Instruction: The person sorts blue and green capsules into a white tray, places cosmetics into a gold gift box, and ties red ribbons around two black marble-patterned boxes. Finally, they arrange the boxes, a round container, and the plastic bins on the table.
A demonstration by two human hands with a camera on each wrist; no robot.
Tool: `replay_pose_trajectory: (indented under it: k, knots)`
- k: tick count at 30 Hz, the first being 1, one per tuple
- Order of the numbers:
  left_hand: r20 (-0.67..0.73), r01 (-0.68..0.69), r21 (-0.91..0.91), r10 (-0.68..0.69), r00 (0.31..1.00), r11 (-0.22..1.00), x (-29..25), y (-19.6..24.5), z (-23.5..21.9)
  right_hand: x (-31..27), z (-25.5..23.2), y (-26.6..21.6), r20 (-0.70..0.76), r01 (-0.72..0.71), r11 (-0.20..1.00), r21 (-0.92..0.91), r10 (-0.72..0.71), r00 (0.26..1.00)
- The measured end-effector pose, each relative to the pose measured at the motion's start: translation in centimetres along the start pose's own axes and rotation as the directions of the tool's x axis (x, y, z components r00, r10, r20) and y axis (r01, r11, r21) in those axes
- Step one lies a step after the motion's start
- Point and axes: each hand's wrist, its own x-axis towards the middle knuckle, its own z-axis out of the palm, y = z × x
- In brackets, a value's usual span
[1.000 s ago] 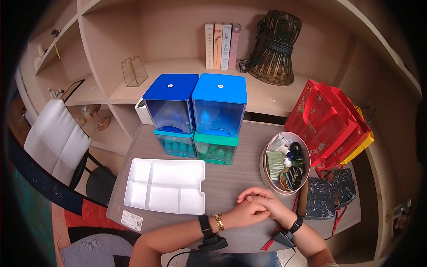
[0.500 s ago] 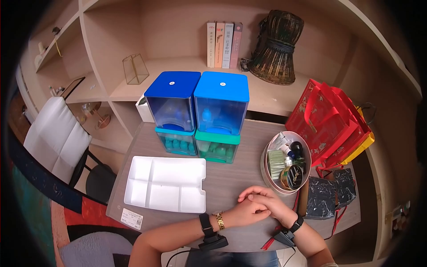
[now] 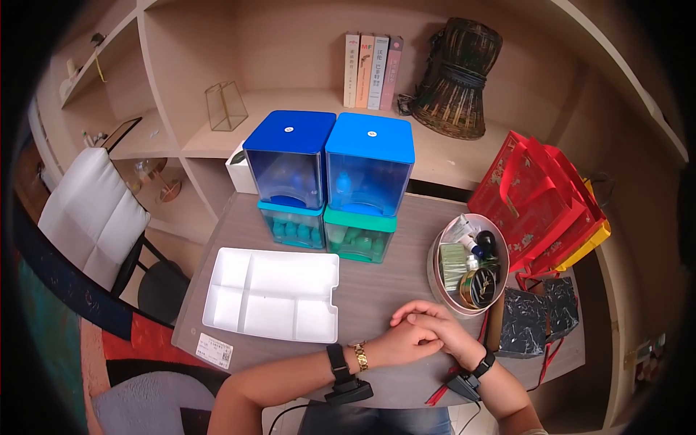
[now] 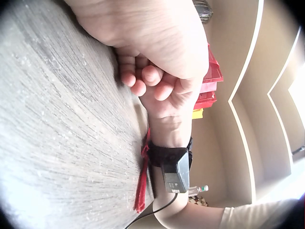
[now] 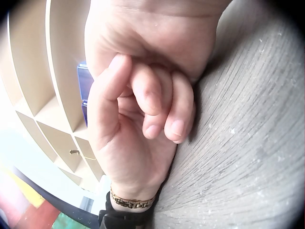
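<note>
Above the front edge of the table, my left hand [image 3: 404,345], with a gold watch at its wrist, and my right hand [image 3: 446,332] lie clasped loosely together. Their fingers overlap with a relaxed bend, and no object shows between them. In the left wrist view, several curled fingertips show under the left hand [image 4: 143,33]; the right wrist view shows the left palm [image 5: 138,152] against the right hand [image 5: 152,33]. A white divided tray [image 3: 272,296] lies left of the hands. Nearest on the right is a round tub [image 3: 438,290] of small bottles and jars.
Blue-topped boxes [image 3: 290,130] stand on green-topped boxes [image 3: 362,221] at the table's back. Red gift bags [image 3: 525,196] and black marbled boxes [image 3: 523,322] are at the right. Books [image 3: 373,72] and a woven basket [image 3: 457,83] stand on the shelf. A white chair [image 3: 94,217] is left.
The head view has shifted slightly, so the tray sits a little higher and the stacked boxes higher and further right in it. Both hands keep the same clasp.
</note>
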Motion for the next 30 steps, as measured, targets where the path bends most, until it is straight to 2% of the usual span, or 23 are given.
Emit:
replay_pose_trajectory:
  k: [4,13,22,30]
  knots:
    - [0.041,0.047,0.001,-0.047,0.998,0.999,0.03,0.31,-0.34,-0.04,0.29,-0.22,-0.026,-0.008,1.0,-0.006,0.008,1.0]
    - [0.001,-0.01,-0.015,0.01,1.0,1.0,0.05,0.28,-0.14,-0.01,-0.02,-0.12,-0.001,-0.013,1.0,0.004,0.013,1.0]
    - [0.042,0.035,-0.014,-0.035,0.999,0.999,0.09,0.11,-0.19,-0.01,0.05,-0.09,-0.002,0.002,1.0,0.002,-0.002,1.0]
    - [0.019,0.007,-0.011,-0.007,1.0,1.0,0.07,0.06,-0.16,0.0,0.07,-0.14,-0.005,-0.007,1.0,0.008,0.007,1.0]
